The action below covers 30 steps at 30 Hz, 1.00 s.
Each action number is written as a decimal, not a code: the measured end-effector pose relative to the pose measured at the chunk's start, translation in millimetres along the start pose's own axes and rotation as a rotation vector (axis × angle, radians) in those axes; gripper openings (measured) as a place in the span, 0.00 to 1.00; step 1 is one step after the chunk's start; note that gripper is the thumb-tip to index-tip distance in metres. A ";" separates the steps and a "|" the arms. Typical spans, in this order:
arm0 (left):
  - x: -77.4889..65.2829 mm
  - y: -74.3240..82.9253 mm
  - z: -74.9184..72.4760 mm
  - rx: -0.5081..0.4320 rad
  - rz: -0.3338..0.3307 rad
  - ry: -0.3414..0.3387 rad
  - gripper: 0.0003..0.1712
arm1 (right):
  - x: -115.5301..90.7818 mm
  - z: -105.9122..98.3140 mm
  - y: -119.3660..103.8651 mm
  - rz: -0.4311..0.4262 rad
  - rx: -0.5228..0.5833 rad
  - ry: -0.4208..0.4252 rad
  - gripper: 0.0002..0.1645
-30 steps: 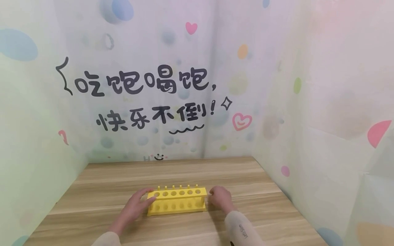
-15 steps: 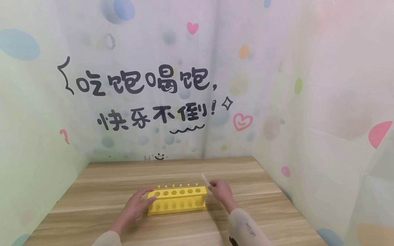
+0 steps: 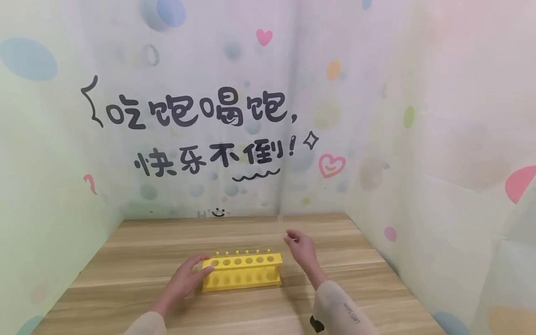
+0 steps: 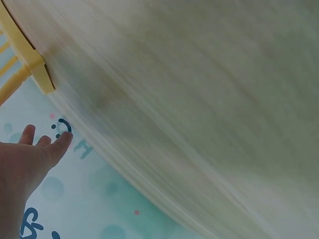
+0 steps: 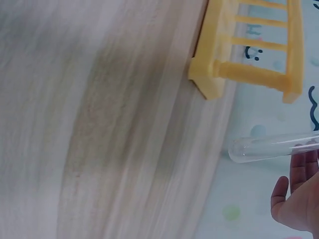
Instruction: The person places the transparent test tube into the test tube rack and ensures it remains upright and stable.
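Note:
A yellow test tube rack (image 3: 243,274) stands on the wooden table, with a row of round holes along its top and short pegs behind them. At its left end my left hand (image 3: 184,280) grips the upper plate, thumb in front and fingers behind. In the left wrist view, part of that hand (image 4: 25,162) shows below the rack's corner (image 4: 35,62). My right hand (image 3: 302,249) is raised to the right of the rack, apart from it, holding a clear glass-like test tube (image 5: 271,146). The tube's rounded end points down toward the table; in the head view it is barely visible.
The wooden table (image 3: 167,237) meets a pale printed wall (image 3: 251,195) with dark lettering at the back. Similar walls enclose the left and right sides.
My right hand has risen from beside the rack's right end, bringing up the test tube and turning it more upright. My left hand stays at the rack.

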<state>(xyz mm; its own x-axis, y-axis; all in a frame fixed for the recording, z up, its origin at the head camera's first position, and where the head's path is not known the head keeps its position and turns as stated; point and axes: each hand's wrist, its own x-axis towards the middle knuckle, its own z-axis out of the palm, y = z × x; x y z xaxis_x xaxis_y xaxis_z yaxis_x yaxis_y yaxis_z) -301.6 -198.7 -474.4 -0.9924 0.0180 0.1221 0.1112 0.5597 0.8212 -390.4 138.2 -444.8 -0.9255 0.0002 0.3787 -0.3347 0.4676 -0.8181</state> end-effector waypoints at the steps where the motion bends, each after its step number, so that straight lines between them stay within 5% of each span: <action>1: 0.2 0.2 0.1 -0.002 0.001 -0.001 0.30 | 1.1 -0.7 -1.8 -0.006 0.018 0.016 0.17; 19: 1.8 -3.8 -0.1 -0.012 0.006 -0.020 0.33 | 7.0 -2.6 -39.4 -0.052 0.276 0.139 0.17; 30: 0.4 -2.2 -1.1 -0.031 -0.005 -0.019 0.32 | 1.4 2.7 -57.9 -0.015 0.427 0.094 0.19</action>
<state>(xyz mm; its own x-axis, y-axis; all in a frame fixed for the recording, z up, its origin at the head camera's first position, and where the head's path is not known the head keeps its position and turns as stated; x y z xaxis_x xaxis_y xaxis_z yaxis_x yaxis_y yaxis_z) -302.2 -200.8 -475.6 -0.9937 0.0310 0.1079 0.1078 0.5336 0.8388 -372.8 108.7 -398.1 -0.9062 0.0858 0.4140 -0.4099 0.0608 -0.9101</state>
